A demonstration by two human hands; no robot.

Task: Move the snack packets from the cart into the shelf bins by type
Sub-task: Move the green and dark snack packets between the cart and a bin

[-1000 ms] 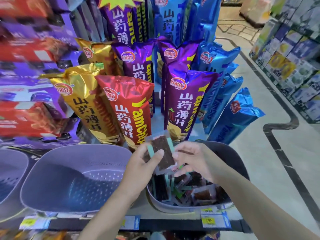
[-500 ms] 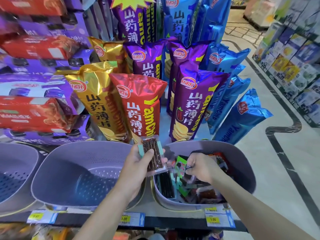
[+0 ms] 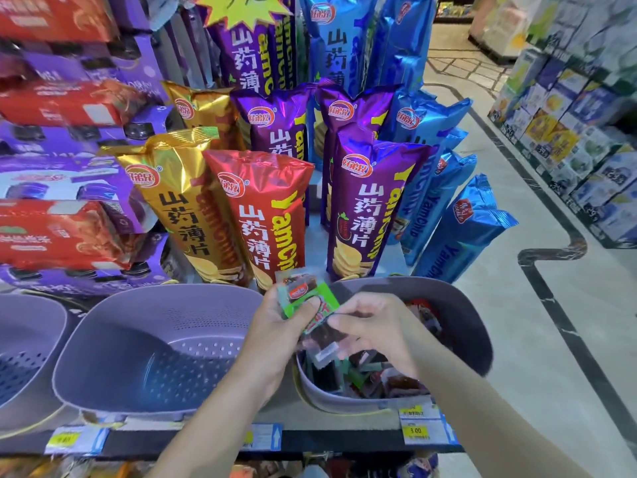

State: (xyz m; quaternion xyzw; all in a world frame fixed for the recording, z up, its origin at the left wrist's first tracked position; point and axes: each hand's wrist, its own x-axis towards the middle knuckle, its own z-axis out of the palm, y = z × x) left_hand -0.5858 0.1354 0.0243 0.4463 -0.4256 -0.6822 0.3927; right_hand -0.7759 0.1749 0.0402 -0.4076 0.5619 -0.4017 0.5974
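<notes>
Just above the left rim of the round lilac plastic bin, the left hand is gripping upright green-edged clear snack packets in curled fingers, while the right hand, touching them from the right, is pinching their lower edge.

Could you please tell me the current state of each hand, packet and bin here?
left hand: grips a stack of green-edged packets.
right hand: pinches a dark packet beside that stack.
right bin: holds a jumble of loose small packets.
middle bin: upright on the shelf, perforated bottom showing.
red YamChip bag: sealed, standing behind the bins.
</notes>
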